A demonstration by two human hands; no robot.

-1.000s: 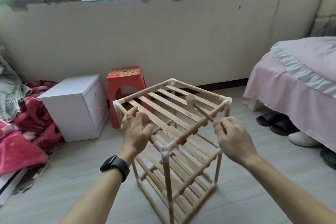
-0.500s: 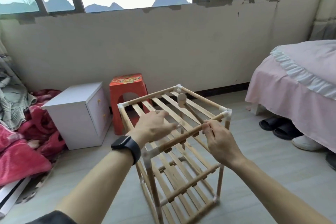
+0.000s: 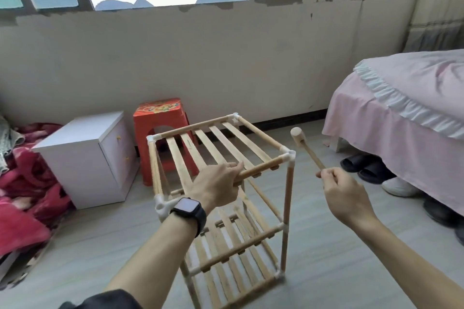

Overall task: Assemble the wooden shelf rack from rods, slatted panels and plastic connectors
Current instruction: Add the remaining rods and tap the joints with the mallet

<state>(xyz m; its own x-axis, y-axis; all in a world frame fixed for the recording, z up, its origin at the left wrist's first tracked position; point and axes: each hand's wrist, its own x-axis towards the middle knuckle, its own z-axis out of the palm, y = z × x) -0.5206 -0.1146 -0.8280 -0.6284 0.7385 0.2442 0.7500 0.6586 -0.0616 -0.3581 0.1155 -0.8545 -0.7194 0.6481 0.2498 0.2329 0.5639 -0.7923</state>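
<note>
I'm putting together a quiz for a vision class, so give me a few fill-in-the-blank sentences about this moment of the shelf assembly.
1. The left hand grips the top front ____ of the pale wooden slatted rack with white plastic connectors.
2. The right hand holds a small wooden ____ by its thin handle, clear of the rack.
3. The black smartwatch sits on the ____ wrist.
Missing words: rod; mallet; left.

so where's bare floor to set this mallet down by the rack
Bare grey floor lies between the slatted wooden rack and the pink-sheeted bed, nearer than the black slippers. Left is crowded: white cabinet, red plastic stool, red blankets.
</note>
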